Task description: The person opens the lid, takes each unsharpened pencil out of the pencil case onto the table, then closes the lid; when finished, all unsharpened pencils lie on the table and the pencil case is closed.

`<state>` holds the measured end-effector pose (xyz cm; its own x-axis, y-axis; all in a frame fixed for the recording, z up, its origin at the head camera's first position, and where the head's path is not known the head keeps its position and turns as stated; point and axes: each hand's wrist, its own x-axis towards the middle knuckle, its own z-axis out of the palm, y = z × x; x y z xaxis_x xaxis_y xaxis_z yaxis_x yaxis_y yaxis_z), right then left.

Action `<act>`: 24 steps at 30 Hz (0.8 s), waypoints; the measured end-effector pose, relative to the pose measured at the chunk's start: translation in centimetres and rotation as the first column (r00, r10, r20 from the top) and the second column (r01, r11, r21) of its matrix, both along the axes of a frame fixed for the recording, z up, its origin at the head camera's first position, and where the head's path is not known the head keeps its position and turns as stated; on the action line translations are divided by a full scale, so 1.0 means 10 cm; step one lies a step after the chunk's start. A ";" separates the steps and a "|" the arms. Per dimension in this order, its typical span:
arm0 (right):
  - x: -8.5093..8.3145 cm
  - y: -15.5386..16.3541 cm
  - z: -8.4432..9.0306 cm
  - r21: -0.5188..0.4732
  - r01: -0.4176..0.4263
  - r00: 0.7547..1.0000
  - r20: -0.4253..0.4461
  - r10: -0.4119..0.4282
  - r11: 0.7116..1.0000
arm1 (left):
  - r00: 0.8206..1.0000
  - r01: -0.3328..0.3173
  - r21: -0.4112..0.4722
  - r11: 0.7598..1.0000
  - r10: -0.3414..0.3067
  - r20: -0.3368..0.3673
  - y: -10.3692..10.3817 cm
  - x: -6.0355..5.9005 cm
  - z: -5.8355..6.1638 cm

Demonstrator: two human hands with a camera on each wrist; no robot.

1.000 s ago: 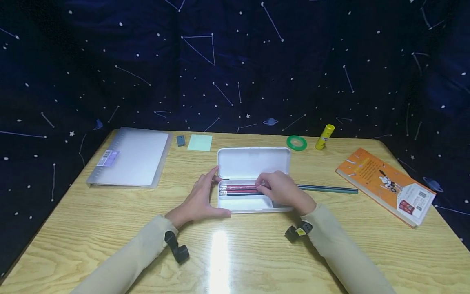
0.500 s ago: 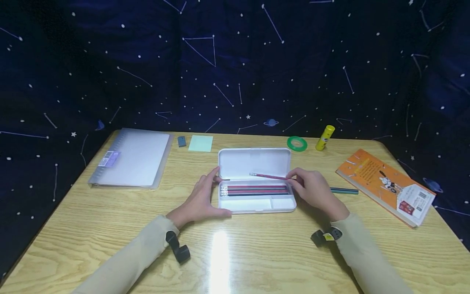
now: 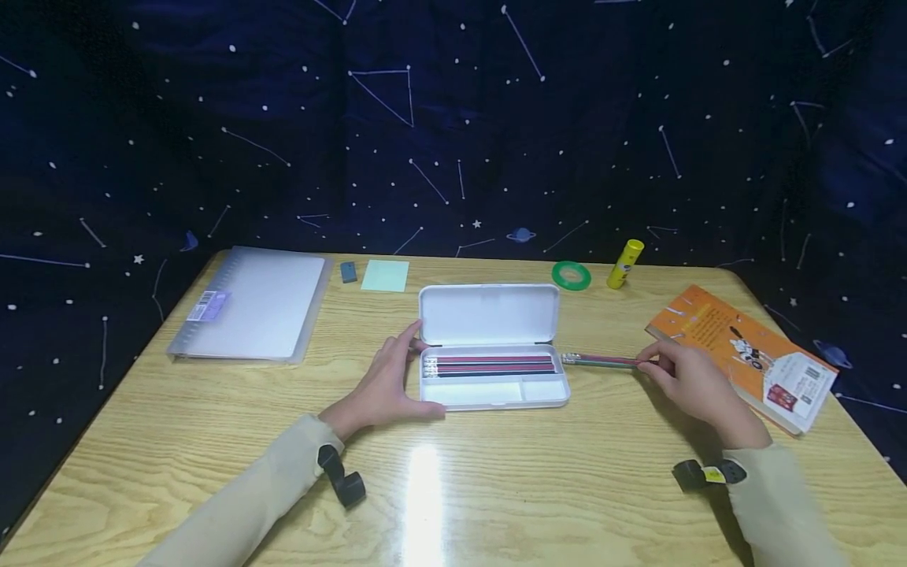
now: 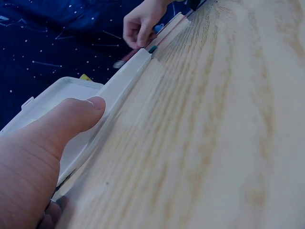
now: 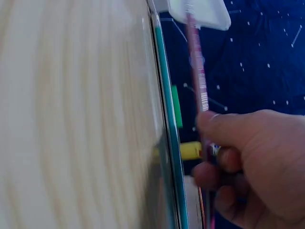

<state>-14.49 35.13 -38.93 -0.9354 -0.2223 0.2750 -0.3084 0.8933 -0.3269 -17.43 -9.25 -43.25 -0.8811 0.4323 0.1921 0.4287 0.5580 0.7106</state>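
Note:
An open white pencil case [image 3: 485,392] lies mid-table with its lid tilted back. Several red and dark pencils [image 3: 496,367] with metal-tipped ends fill its long rear compartment; the front compartments look bare. My left hand [image 3: 383,391] holds the case's left end, thumb along the front edge, fingers at the back. To the right of the case, my right hand [image 3: 697,386] pinches a reddish pencil [image 5: 198,71] between thumb and fingers. That pencil is raised over green and dark pencils [image 5: 167,90] lying on the tabletop, partly hidden in the head view.
An orange book [image 3: 744,354] lies right of the right hand. Behind are a yellow glue stick [image 3: 625,264], green tape roll [image 3: 571,276], pale green sticky notes [image 3: 386,276] and a blue-grey eraser [image 3: 348,272]. A clear-covered ring binder [image 3: 255,307] lies at left.
My right hand has lifted the reddish pencil out of the case and carried it right, over the pencils on the table. The left hand has stayed on the case.

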 end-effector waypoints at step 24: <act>-0.09 0.05 -0.16 -0.085 0.005 0.998 0.060 0.000 0.996 | 1.000 0.011 -0.004 1.000 -0.011 -0.020 0.01 0.00 0.01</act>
